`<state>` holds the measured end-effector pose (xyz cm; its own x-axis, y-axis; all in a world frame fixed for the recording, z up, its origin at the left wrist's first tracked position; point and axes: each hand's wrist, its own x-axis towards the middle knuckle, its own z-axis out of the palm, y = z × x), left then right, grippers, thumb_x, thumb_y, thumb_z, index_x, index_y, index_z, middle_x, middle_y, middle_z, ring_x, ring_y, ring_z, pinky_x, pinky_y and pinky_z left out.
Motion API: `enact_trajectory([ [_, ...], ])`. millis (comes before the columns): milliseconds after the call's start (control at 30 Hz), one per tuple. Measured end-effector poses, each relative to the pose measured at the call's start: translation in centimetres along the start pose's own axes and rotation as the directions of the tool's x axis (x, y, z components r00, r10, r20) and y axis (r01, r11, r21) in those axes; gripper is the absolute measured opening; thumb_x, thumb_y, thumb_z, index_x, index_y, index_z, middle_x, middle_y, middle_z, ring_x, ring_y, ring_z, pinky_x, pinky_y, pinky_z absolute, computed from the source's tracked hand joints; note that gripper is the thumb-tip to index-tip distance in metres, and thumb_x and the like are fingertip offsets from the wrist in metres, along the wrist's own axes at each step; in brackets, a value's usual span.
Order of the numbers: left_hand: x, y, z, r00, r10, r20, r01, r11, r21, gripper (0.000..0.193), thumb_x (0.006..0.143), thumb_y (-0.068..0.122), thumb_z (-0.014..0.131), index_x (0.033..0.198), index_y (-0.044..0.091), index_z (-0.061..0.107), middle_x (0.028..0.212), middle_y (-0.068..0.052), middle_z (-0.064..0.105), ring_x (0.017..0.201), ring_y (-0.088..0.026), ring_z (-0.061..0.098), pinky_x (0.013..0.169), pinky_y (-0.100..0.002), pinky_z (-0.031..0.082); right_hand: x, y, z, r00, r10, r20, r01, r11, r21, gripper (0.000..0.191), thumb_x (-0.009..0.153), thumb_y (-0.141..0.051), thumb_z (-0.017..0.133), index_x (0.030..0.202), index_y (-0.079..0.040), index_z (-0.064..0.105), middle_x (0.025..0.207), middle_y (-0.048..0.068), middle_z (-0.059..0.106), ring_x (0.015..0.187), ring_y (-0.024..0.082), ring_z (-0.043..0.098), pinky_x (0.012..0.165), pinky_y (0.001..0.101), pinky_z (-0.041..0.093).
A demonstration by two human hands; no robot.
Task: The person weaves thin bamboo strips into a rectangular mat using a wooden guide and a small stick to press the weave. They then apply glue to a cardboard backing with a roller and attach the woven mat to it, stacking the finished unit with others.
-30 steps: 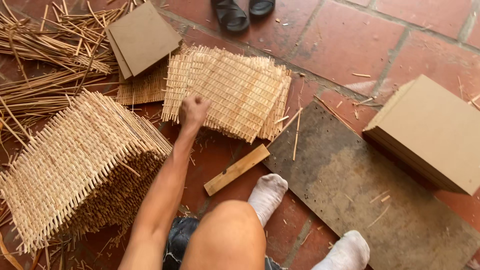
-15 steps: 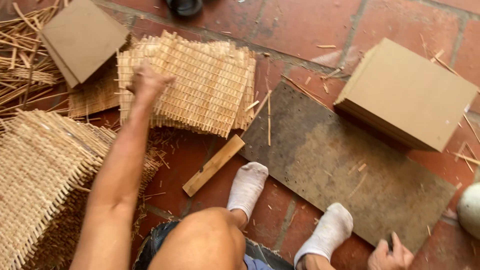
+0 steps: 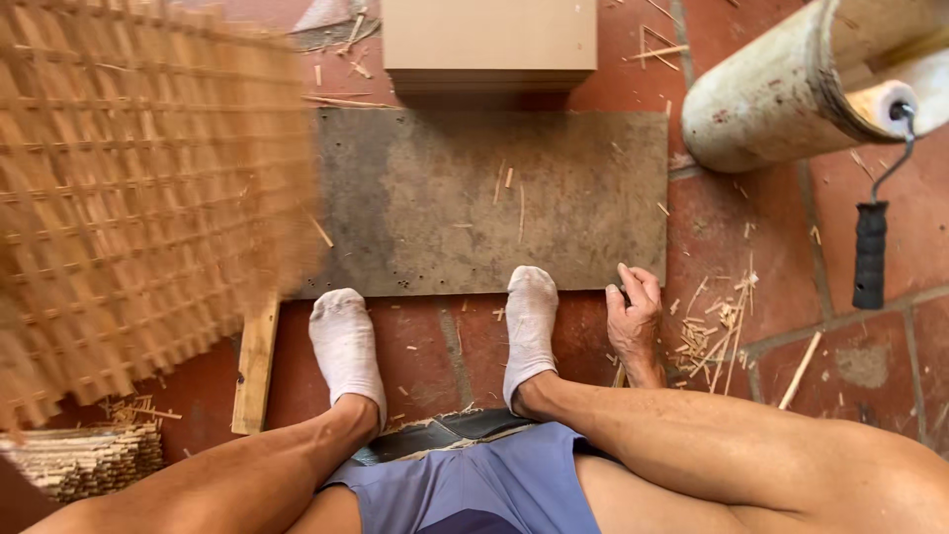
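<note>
Resting on the red tile floor (image 3: 751, 227) just beside the near right corner of the grey board (image 3: 494, 198), your right hand (image 3: 635, 321) lies loosely curled and holds nothing. The woven bamboo mat (image 3: 138, 198) fills the left of the view, blurred and lifted above the floor; your left hand is hidden behind it, so you cannot tell its grip. Your 2 socked feet touch the board's near edge, with a wooden stick (image 3: 255, 361) by the left foot.

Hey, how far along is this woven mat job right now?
Done: a pile of woven mats lies at lower left. In hand: one blurred woven mat is raised at left, its holder hidden; the right hand rests beside the grey board. Left: that board bears only splinters, no mat yet.
</note>
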<state>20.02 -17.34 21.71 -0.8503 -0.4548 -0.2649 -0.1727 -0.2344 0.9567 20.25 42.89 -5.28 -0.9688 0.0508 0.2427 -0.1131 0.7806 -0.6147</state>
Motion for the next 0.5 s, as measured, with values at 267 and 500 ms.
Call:
enact_trajectory([
  [267,4.3,-15.5,8.7,0.944,-0.147,0.296,0.161,0.987,-0.024,0.012,0.105,-0.003,0.072,0.115,-0.002,0.065,0.107,-0.010,0.071,0.095,-0.016,0.070,0.085,-0.028,0.059,-8.0,-0.9,-1.4,0.971,0.211,0.113,-0.222,0.970,0.097,0.030,0.089,-0.019,0.072,0.112,0.000,0.072,0.100,0.018,0.068,0.090,0.030,0.066,0.078,0.0414,0.054],
  [500,3.2,-24.5,12.3,0.977,-0.141,0.157,0.011,0.777,0.629,0.059,0.086,-0.002,0.075,0.141,0.000,0.054,0.111,-0.010,0.071,0.094,-0.017,0.071,0.076,-0.026,0.063,-11.0,3.5,-9.4,0.801,0.591,-0.093,-0.581,0.806,0.115,0.029,0.088,-0.028,0.073,0.101,-0.002,0.075,0.089,0.015,0.075,0.079,0.028,0.071,0.071,0.0423,0.057],
])
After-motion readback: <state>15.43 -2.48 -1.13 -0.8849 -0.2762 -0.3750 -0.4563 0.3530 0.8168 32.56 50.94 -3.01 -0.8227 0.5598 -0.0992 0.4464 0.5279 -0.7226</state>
